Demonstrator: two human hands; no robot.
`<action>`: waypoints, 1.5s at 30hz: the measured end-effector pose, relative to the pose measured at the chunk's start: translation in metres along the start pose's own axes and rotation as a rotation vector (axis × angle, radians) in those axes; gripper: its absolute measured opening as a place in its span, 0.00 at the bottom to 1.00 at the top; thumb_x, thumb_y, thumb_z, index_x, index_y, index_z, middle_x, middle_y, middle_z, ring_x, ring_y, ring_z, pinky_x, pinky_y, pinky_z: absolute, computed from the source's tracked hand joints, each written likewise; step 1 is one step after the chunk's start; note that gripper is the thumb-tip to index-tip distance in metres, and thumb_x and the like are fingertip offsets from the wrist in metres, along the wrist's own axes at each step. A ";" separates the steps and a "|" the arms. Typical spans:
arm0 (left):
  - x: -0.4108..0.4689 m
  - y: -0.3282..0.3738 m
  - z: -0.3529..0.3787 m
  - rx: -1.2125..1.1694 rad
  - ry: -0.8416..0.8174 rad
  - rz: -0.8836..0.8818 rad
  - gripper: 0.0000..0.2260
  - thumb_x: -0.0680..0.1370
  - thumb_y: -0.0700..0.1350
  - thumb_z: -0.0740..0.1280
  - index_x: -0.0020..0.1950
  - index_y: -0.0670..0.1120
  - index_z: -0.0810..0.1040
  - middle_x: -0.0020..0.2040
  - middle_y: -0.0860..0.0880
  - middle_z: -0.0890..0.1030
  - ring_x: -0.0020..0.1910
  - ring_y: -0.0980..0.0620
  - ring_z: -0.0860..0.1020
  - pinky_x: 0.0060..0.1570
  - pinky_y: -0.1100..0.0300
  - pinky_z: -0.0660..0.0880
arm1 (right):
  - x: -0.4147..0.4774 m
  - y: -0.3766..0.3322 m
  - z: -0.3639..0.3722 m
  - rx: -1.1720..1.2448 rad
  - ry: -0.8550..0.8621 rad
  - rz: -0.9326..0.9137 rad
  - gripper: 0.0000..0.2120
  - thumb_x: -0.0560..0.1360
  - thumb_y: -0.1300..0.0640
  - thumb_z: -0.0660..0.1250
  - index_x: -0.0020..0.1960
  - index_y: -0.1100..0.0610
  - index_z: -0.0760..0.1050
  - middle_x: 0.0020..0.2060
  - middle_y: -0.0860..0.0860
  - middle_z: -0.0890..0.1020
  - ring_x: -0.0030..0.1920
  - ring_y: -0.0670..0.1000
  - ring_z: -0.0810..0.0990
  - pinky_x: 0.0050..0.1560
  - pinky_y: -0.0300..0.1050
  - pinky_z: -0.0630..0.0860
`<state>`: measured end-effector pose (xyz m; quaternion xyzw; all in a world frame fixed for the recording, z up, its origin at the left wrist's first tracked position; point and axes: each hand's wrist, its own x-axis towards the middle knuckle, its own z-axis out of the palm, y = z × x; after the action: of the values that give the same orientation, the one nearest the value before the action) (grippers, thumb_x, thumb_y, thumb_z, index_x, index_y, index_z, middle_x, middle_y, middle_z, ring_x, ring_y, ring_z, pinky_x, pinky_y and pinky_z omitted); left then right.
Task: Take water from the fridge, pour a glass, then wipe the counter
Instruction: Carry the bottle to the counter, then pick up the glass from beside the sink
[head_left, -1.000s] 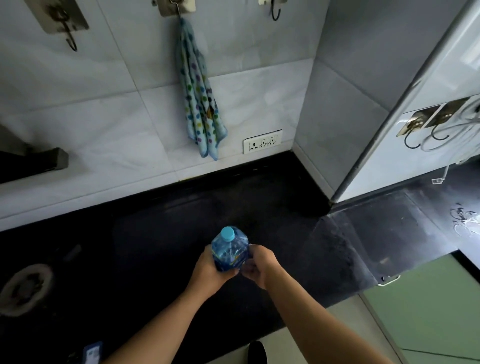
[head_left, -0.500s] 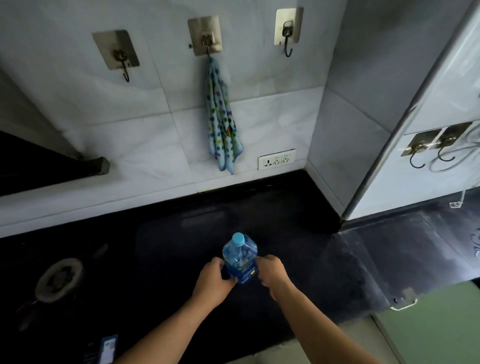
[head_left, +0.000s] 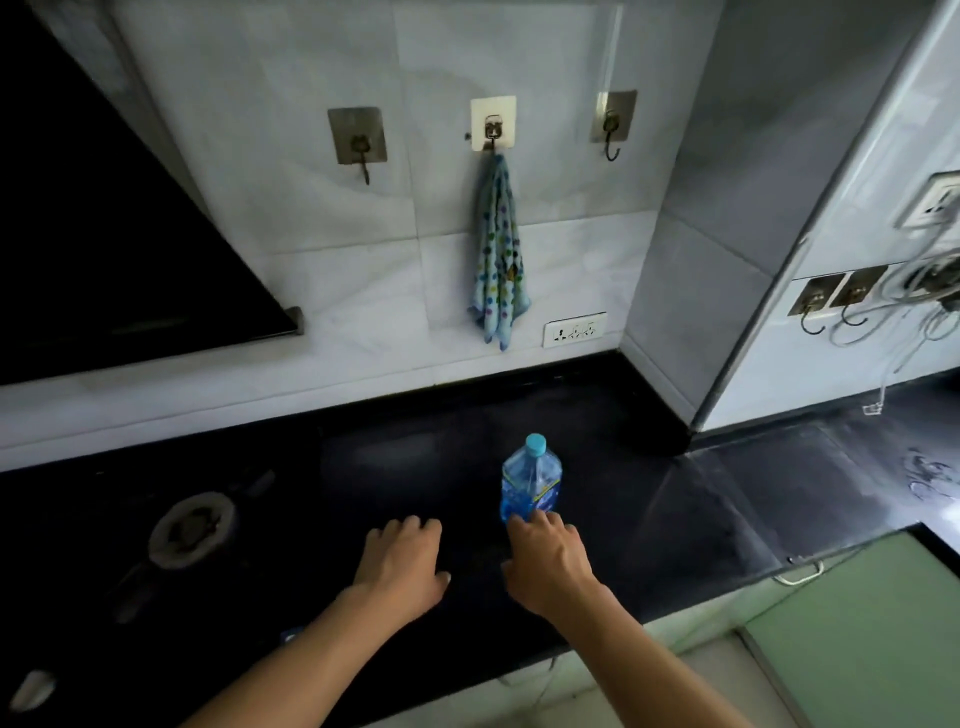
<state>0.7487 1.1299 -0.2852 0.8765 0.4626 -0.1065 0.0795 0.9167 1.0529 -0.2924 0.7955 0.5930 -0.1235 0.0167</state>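
Note:
A blue plastic water bottle (head_left: 531, 480) with a light blue cap stands upright on the black counter (head_left: 395, 457). My right hand (head_left: 548, 564) is just in front of it, fingertips touching the bottle's base, fingers loosely extended. My left hand (head_left: 402, 564) hovers palm down over the counter to the left, apart from the bottle and holding nothing. A spotted blue cloth (head_left: 497, 260) hangs from the middle wall hook (head_left: 492, 127) above the counter.
A gas burner (head_left: 191, 522) sits in the counter at the left. A dark hood (head_left: 104, 260) slants over it. A wall socket (head_left: 574, 330) is near the corner. The tiled wall juts out at the right, with more hooks and cables (head_left: 893, 306) beyond. A green cabinet front (head_left: 857, 649) lies below.
Both hands have let go of the bottle, which now stands on the counter. The left hand moved away to the left. The view has tilted upward.

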 end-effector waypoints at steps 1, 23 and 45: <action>-0.009 -0.004 0.000 0.013 -0.002 0.010 0.21 0.76 0.58 0.67 0.64 0.49 0.71 0.61 0.48 0.76 0.60 0.45 0.75 0.60 0.49 0.72 | -0.009 -0.007 -0.001 -0.002 0.003 0.002 0.21 0.75 0.47 0.66 0.65 0.54 0.70 0.62 0.56 0.75 0.64 0.58 0.72 0.62 0.53 0.71; -0.024 0.233 -0.040 0.044 0.033 0.366 0.22 0.75 0.60 0.67 0.62 0.49 0.71 0.61 0.46 0.76 0.62 0.43 0.74 0.60 0.48 0.71 | -0.171 0.193 -0.043 0.127 0.147 0.376 0.12 0.74 0.51 0.67 0.55 0.55 0.72 0.53 0.54 0.77 0.57 0.59 0.75 0.50 0.50 0.73; 0.017 0.665 -0.003 0.233 -0.119 0.960 0.22 0.76 0.60 0.65 0.63 0.49 0.70 0.59 0.47 0.76 0.60 0.44 0.75 0.59 0.48 0.72 | -0.366 0.548 -0.026 0.340 0.208 1.056 0.12 0.70 0.55 0.67 0.52 0.55 0.71 0.52 0.54 0.75 0.56 0.58 0.74 0.51 0.50 0.75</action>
<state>1.3094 0.7722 -0.2597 0.9861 -0.0136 -0.1587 0.0471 1.3435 0.5517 -0.2541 0.9837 0.0850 -0.1130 -0.1109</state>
